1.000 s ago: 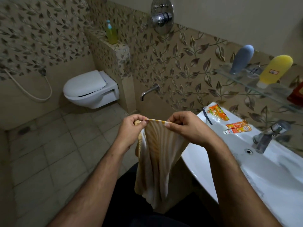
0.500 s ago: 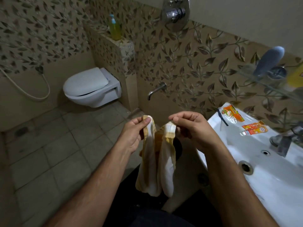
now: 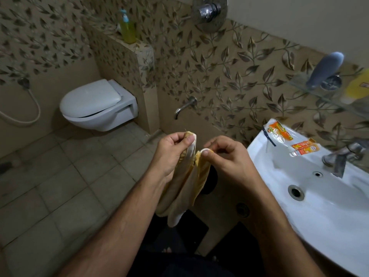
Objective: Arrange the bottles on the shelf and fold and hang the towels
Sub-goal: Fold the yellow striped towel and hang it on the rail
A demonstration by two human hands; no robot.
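A small yellow and white towel [image 3: 186, 186] hangs folded lengthwise in front of me. My left hand [image 3: 171, 154] pinches one top corner and my right hand [image 3: 227, 156] pinches the other, a short gap between them. On the glass shelf [image 3: 319, 94] at the right stand a grey-blue bottle [image 3: 325, 68] upside down and a yellow bottle [image 3: 357, 86], partly cut by the frame edge. A green soap bottle [image 3: 127, 27] with a blue pump stands on the tiled ledge at the back.
A white washbasin [image 3: 319, 206] is at my right, with a tap [image 3: 341, 156], an orange sachet [image 3: 278, 133] and an orange tube [image 3: 303, 149] on its rim. A wall-hung toilet [image 3: 95, 104], a wall spout [image 3: 184, 106] and a shower mixer [image 3: 209, 11] lie ahead.
My hands came together, so the towel, spread flat a second ago, now hangs folded in half. The view has swung left, pushing the shelf toward the frame edge.
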